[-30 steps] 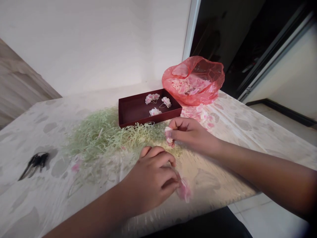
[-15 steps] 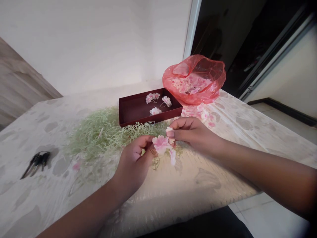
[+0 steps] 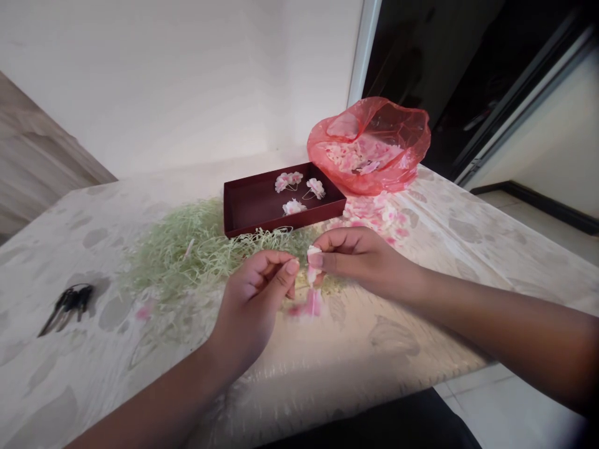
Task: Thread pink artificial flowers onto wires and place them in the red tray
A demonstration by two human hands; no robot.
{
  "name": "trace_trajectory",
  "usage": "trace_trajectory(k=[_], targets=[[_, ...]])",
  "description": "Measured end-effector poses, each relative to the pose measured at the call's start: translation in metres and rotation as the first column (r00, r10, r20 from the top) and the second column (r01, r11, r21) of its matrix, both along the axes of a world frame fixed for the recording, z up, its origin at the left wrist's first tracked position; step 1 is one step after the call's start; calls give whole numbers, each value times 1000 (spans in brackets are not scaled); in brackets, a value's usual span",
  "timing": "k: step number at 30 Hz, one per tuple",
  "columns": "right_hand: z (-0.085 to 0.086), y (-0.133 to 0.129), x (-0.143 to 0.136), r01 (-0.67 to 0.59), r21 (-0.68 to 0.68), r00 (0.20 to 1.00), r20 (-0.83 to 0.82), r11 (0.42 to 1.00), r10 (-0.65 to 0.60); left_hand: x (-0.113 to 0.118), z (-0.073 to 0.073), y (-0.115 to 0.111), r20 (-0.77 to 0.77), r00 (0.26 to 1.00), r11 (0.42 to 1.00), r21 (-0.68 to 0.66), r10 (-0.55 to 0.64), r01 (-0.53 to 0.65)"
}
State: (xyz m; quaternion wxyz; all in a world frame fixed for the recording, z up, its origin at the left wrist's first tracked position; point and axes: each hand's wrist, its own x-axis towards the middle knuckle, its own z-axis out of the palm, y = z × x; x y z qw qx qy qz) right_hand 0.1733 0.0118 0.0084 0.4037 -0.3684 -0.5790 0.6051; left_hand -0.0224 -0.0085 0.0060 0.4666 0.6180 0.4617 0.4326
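Between the thumb and fingers of my right hand [image 3: 369, 259] is a small pink-and-white artificial flower [image 3: 312, 259]. Blurred pink petals [image 3: 312, 304] show just below it; whether they hang from it or are dropping, I cannot tell. My left hand [image 3: 257, 299] is pinched closed a little to the left, its fingertips apart from the flower. What those fingertips hold, if anything, is too small to make out. Behind both hands stands a dark red shallow box [image 3: 253, 198] with several pink-and-white flowers [image 3: 294, 207] in its right part.
A pile of pale green stringy grass [image 3: 182, 249] spreads left of the box. Behind right is an open red plastic bag [image 3: 402, 168] of flowers, with loose pink petals [image 3: 374, 215] before it. Keys [image 3: 70, 305] lie far left on the patterned tablecloth [image 3: 393, 337].
My left hand's fingertips have come away from the pink flower and pinch together. The petals beneath my right hand have shifted downward and blurred. My right hand keeps its grip, slightly farther left.
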Motion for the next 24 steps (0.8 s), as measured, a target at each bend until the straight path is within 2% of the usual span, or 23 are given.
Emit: trace_trajectory(k=[5, 11, 20, 24], targets=[[0, -1, -1, 53, 31, 998, 21, 998, -54, 1, -4, -2, -29, 1000, 999, -42, -9, 7], [-3, -2, 0, -1, -15, 999, 50, 1000, 1, -1, -7, -3, -65, 997, 999, -34, -30, 27], [-1, -2, -1, 5, -25, 999, 33, 1000, -4, -1, -7, -5, -36, 998, 998, -35, -61, 60], [-4, -2, -1, -12, -21, 999, 31, 1000, 13, -3, -6, -5, -98, 993, 998, 10, -68, 69]])
